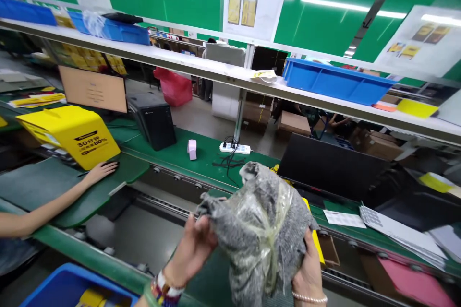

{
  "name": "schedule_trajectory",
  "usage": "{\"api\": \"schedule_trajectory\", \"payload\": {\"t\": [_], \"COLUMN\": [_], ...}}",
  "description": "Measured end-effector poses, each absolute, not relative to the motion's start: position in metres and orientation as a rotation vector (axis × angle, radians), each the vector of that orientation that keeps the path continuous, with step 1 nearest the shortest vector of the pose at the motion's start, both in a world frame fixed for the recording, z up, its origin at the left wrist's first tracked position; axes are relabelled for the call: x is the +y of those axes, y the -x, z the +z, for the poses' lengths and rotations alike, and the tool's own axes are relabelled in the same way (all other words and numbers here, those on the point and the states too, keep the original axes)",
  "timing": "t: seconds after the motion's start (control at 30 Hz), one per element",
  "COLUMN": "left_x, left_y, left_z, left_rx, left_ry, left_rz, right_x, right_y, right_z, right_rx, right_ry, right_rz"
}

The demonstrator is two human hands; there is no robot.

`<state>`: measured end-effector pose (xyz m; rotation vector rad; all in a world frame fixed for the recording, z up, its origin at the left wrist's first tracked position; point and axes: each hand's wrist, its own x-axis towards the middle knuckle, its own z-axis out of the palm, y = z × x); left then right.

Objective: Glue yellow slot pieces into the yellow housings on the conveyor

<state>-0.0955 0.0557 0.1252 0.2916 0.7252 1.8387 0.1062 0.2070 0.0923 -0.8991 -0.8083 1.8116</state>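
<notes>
A bundle wrapped in speckled grey fabric-like padding (237, 249), bound crosswise with clear yellowish tape (268, 235), is held up in front of me. My left hand (194, 247) has its fingers closed on the upper left corner of the wrapping; some fingertips are hidden behind it. At the lower right side, my right hand (309, 268) grips the bundle's edge, thumb in front and the other fingers out of sight. What the wrapping contains is hidden. Behind it shows part of a yellow box (317, 244).
A co-worker's hand (99, 172) rests on a mouse at left, near a large yellow box (75, 136). A power strip (236, 148), black monitor (331, 168) and purple-white tape roll (192, 149) stand along the bench. A blue bin (68, 278) sits lower left.
</notes>
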Motion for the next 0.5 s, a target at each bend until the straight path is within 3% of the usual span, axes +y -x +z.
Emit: {"api": "schedule_trajectory", "payload": {"t": [0.17, 0.3, 0.5], "left_x": [0.072, 0.08, 0.065], "left_y": [0.032, 0.042, 0.055], "left_z": [0.126, 0.132, 0.136], "left_rx": [1.13, 1.318, 1.471], "left_ry": [-0.336, -0.294, -0.342], "left_rz": [1.877, 1.888, 1.82], "right_x": [0.184, 0.163, 0.193], "right_y": [-0.125, -0.143, -0.162], "right_z": [0.083, 0.081, 0.166], "right_rx": [-0.695, -0.914, -1.39], "right_ry": [1.039, 1.006, 0.665], "right_rz": [1.669, 1.637, 1.616]}}
